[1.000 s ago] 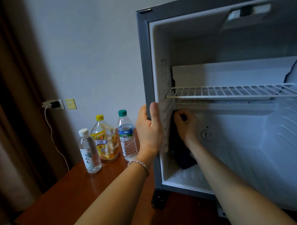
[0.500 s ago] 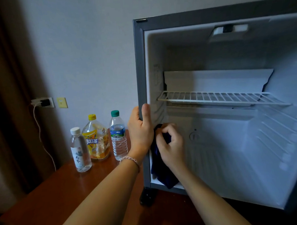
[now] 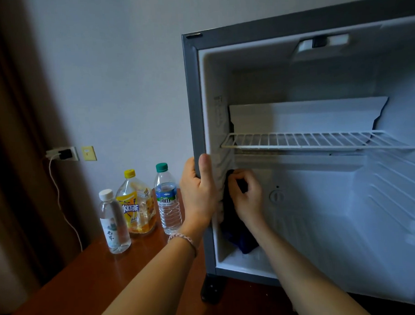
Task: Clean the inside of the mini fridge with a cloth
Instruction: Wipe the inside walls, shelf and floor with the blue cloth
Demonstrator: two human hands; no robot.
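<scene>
— Mini fridge (image 3: 315,33), where did it stand?
— On a brown wooden table (image 3: 93,281), with its inside facing the camera. One white wire shelf (image 3: 315,140) crossed the middle, and a round dial (image 3: 276,196) sat on the back wall below it.
— What was beside it?
— Three bottles stood just left of it: a white-capped bottle (image 3: 113,223), a yellow-capped tea bottle (image 3: 137,203) and a green-capped water bottle (image 3: 168,199). One charger (image 3: 63,154) was plugged into the wall behind.
— And the hands?
— The left hand (image 3: 198,193) gripped the fridge's left front edge, thumb inside, fingers around the outside. The right hand (image 3: 246,198), fingers curled, pressed one dark blue cloth (image 3: 238,239) against the inner left wall under the shelf; the cloth hung down near the floor.
</scene>
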